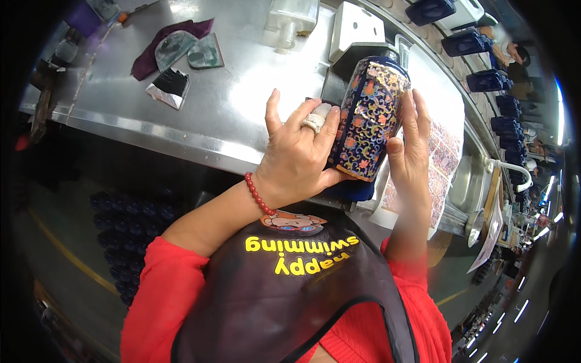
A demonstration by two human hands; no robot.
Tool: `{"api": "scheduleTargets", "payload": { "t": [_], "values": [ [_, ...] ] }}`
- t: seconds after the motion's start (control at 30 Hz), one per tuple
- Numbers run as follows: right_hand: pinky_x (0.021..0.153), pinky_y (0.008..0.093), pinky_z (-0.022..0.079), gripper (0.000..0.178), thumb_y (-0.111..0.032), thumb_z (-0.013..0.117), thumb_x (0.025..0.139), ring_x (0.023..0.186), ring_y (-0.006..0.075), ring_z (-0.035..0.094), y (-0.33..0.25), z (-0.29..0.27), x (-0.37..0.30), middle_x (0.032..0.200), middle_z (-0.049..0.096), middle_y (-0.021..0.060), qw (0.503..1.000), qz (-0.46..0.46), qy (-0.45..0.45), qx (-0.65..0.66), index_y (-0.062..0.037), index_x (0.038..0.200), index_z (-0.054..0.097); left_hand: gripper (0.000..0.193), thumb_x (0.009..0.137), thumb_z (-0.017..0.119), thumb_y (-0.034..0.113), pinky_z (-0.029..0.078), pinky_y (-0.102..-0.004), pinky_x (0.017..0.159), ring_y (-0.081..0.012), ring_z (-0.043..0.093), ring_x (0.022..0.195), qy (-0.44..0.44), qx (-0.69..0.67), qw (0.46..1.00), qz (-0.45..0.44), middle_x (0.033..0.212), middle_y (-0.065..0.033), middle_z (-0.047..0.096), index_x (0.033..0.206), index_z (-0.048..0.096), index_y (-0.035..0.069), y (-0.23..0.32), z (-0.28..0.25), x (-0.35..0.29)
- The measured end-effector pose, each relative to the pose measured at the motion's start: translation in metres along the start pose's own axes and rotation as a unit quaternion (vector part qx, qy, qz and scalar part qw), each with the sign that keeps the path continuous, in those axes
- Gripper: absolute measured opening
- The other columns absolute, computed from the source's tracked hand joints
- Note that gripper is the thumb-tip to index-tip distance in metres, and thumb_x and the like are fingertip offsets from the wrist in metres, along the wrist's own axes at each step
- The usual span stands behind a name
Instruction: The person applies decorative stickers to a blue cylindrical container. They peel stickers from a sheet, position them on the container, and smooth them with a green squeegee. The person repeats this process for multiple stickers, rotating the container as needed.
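A dark blue ceramic vase (pixel 370 124) lies tilted in front of me, its neck pointing away. Its side is covered with a colourful floral decal, and part of the decal near the shoulder looks wrinkled. My left hand (pixel 298 145) presses on the vase's left side with its fingers, the thumb near the base. A pale wrap circles one of its fingers, and red beads ring the wrist. Along the vase's right side lies my right hand (pixel 411 142), fingers stretched and touching it. The vase is held between both hands. Beneath it sits a dark blue cloth (pixel 351 192).
Printed decal sheets (pixel 445 151) lie right of the vase. A white block with holes (pixel 357 31) and a clear container (pixel 292 21) stand behind. Scraper pieces (pixel 175 51) and a purple cloth (pixel 145 62) rest on the metal table (pixel 230 91). Blue vases (pixel 490 80) line the right side.
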State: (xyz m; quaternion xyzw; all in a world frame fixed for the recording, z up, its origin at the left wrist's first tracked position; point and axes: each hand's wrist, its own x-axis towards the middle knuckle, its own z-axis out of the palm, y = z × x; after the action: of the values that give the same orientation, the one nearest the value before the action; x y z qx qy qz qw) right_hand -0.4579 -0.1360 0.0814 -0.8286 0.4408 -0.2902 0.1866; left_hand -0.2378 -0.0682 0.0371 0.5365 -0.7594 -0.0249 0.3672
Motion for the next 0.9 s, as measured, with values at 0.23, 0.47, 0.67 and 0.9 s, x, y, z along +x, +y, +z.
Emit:
{"api": "scheduleTargets", "payload": {
  "t": [0.23, 0.47, 0.67, 0.9],
  "values": [
    [0.116, 0.048, 0.034, 0.08, -0.062, 0.05, 0.1, 0.141, 0.0417, 0.039, -0.012, -0.008, 0.01, 0.159, 0.028, 0.0281, 0.998, -0.001, -0.012, -0.064, -0.0059, 0.156, 0.041, 0.102, 0.075, 0.076, 0.059, 0.012, -0.0736, 0.111, -0.0382, 0.042, 0.137, -0.021, -0.084, 0.995, -0.045, 0.112, -0.0228, 0.065, 0.145, 0.046, -0.01, -0.002, -0.009, -0.002],
    [0.109, 0.0457, 0.041, 0.062, -0.048, 0.058, 0.102, 0.126, 0.0338, 0.049, -0.023, -0.016, 0.03, 0.158, 0.032, 0.0244, 0.997, -0.004, -0.016, -0.075, -0.008, 0.149, 0.053, 0.076, 0.096, 0.049, 0.067, 0.007, -0.0665, 0.115, -0.042, 0.034, 0.142, -0.011, -0.071, 0.997, -0.014, 0.141, -0.023, 0.055, 0.148, 0.055, 0.012, 0.008, -0.011, 0.008],
    [0.108, 0.0493, 0.041, 0.051, -0.041, 0.065, 0.098, 0.128, 0.0405, 0.049, -0.032, -0.017, 0.047, 0.154, 0.039, 0.0246, 0.982, -0.039, -0.032, -0.181, -0.0129, 0.141, 0.063, 0.081, 0.094, 0.059, 0.06, 0.008, -0.0676, 0.115, -0.0421, 0.033, 0.143, -0.027, -0.12, 0.992, -0.034, 0.137, -0.023, 0.058, 0.151, 0.047, 0.004, 0.004, -0.009, 0.008],
    [0.107, 0.0504, 0.041, 0.048, -0.039, 0.065, 0.096, 0.127, 0.0413, 0.049, -0.04, -0.017, 0.058, 0.149, 0.045, 0.0236, 0.969, -0.057, -0.03, -0.239, -0.0126, 0.137, 0.065, 0.083, 0.095, 0.055, 0.063, 0.008, -0.0677, 0.115, -0.0424, 0.032, 0.143, -0.018, -0.152, 0.988, -0.034, 0.143, -0.0229, 0.053, 0.153, 0.044, 0.004, -0.001, -0.01, 0.012]
  ]
}}
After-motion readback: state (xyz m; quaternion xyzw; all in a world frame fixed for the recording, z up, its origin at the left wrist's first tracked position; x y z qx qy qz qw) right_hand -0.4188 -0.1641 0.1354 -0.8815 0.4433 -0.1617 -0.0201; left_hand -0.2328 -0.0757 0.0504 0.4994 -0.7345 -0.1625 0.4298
